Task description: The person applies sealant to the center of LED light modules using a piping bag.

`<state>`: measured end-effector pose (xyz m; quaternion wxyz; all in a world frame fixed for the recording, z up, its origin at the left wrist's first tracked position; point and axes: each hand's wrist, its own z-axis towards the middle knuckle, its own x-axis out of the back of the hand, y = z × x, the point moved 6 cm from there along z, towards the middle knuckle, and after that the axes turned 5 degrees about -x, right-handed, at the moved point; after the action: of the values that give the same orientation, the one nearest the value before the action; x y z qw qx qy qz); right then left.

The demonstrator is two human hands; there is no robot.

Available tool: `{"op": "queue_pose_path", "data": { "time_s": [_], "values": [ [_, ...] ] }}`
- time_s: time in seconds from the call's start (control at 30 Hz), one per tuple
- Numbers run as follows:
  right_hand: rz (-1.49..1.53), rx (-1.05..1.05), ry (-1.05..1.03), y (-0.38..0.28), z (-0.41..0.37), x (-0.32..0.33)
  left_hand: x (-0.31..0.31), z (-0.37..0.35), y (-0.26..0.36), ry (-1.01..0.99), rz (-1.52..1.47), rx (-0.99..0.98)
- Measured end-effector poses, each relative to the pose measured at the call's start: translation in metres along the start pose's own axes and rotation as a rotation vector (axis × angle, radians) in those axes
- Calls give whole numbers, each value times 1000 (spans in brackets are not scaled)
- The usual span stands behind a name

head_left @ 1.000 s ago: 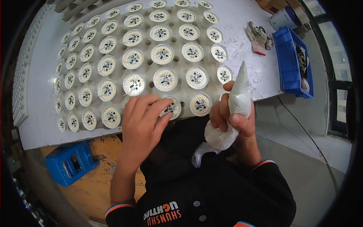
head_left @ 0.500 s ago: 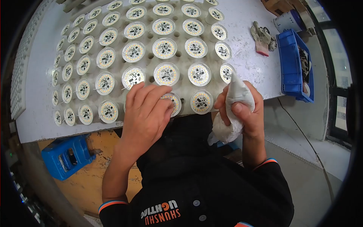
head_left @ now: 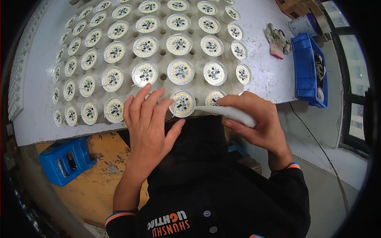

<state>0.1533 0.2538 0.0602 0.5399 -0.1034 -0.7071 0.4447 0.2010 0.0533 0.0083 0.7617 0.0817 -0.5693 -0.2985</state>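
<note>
In my right hand [head_left: 260, 123] is a white piping bag [head_left: 238, 114], gripped between thumb and fingers. Its narrow tip points left and reaches the right rim of a front-row LED bulb [head_left: 182, 104], a round board ringed with yellow LEDs. My left hand [head_left: 147, 123] lies over the front row with fingers spread and nothing in them. Its index fingertip is at that bulb's left rim, though contact is hard to tell. Another bulb [head_left: 214, 97] is partly hidden behind my right hand, and one more is mostly covered by my left.
Rows of similar bulbs stand in a pale tray [head_left: 163, 59] with holes, on a white table [head_left: 35, 115]. Work gloves [head_left: 276, 41] and a blue bin [head_left: 303, 71] of items sit at the right. A blue stool [head_left: 65, 162] stands below the left edge.
The piping bag has swung from pointing up to pointing left, and my right hand has brought its tip to the bulb. My left fingers have spread and moved off that bulb's face.
</note>
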Motion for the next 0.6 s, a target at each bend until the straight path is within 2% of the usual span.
{"op": "queue_pose_path", "data": {
  "time_s": [0.13,0.6],
  "values": [
    [-146,30,-25,-2,5,-11,-7,4,-2,-43,49,9],
    [-342,139,-16,3,13,-31,-12,7,-1,28,-8,-7]
  ]
}}
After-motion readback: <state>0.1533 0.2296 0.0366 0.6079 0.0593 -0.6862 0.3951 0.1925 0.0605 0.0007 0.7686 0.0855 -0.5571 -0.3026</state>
